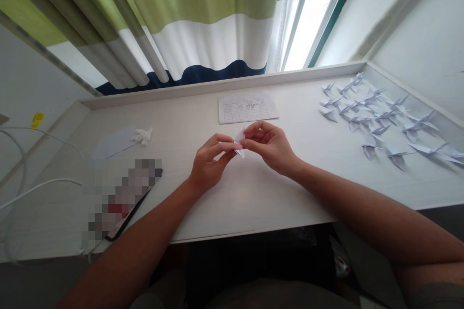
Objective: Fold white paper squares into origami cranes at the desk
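A small folded piece of white paper [239, 144] is held just above the white desk [253, 188] near its middle. My left hand [210, 164] pinches it from the left, fingers closed on its edge. My right hand [270, 145] pinches it from the right with thumb and fingertips. Most of the paper is hidden between the fingers.
Several folded paper cranes [377, 116] lie at the right of the desk. A printed sheet [247, 107] lies at the back centre. A white sheet [116, 142] and a crumpled scrap [143, 135] sit at the left, near a blurred flat object [119, 198] and white cables [21, 188].
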A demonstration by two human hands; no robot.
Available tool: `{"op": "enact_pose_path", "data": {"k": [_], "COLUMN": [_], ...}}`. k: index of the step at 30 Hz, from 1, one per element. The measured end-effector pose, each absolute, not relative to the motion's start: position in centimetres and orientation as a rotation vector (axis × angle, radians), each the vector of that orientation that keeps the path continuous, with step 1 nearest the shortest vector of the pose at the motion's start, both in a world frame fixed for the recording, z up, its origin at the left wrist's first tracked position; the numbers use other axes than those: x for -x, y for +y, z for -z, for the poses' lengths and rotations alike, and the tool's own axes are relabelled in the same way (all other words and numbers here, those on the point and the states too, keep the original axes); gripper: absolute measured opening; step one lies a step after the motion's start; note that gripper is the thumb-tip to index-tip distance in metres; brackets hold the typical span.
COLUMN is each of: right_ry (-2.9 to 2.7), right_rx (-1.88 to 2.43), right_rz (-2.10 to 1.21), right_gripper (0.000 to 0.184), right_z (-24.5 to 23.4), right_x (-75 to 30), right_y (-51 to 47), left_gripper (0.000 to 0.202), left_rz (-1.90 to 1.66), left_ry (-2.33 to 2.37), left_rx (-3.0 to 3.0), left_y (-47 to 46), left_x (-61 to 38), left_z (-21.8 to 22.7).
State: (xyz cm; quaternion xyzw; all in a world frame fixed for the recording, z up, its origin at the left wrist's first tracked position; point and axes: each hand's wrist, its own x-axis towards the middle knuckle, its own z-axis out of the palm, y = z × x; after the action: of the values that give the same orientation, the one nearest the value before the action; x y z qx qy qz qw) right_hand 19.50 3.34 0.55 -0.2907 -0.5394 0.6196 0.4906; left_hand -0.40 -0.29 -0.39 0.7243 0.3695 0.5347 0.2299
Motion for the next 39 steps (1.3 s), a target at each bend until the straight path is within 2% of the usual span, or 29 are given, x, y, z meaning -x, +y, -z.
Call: {"op": "enact_pose_path", "data": {"k": [2, 9, 13, 15, 18, 21, 24, 29, 33, 39], "right_ry": [-1.297, -1.431, -1.472, -1.482, -1.451, -1.45, -1.529, -1.725, -1.881, -1.917], "right_rx": [0.719, 0.66, 0.664, 0.636, 0.623, 0.651, 0.648, 0.754, 0.676, 0.508], "right_rz": [-1.547, -1.612, -1.643, -1.677, -1.663, -1.56, -1.474, -1.143, -0.806, -0.662], "right_gripper": [0.04, 0.032, 0.034, 0.035, 0.036, 0.035, 0.03, 0.019, 0.016, 0.007], "right_z": [-0.8, -1.6, -1.4, -1.2, -0.6, -0.2, 0.0, 0.2, 0.5, 0.5], "right_x": [-19.6, -20.2, -20.3, -20.1, -19.8, -19.5, -19.6, -19.9, -19.9, -19.9], "right_y": [3.3, 3.3, 3.4, 3.5, 3.6, 3.7, 3.7, 3.6, 3.7, 3.6], "left_gripper": [0.012, 0.025, 0.018, 0.016, 0.025, 0.027, 0.035, 0.033, 0.034, 0.034], "left_rz": [-1.52, -1.566, -1.56, -1.558, -1.598, -1.38, -1.162, -1.131, -1.105, -1.091], "left_ry": [0.967, 0.914, 0.961, 0.955, 0.894, 0.944, 0.983, 1.063, 1.066, 0.998], "left_rx": [-2.075, -2.268, -2.356, -2.33, -2.008, -1.483, -1.298, -1.244, -1.19, -1.123], "left_y": [-0.3, -0.1, 0.1, 0.2, 0.2, 0.0, -0.3, -0.7, -0.8, -1.0], "left_x": [0.7, 1.1, 1.2, 1.1, 0.7, 0.0, -0.6, -1.1, -1.2, -1.1], "left_z": [0.4, 0.5, 0.6, 0.7, 0.9, 0.9, 0.5, 0.0, -0.4, -0.7]}}
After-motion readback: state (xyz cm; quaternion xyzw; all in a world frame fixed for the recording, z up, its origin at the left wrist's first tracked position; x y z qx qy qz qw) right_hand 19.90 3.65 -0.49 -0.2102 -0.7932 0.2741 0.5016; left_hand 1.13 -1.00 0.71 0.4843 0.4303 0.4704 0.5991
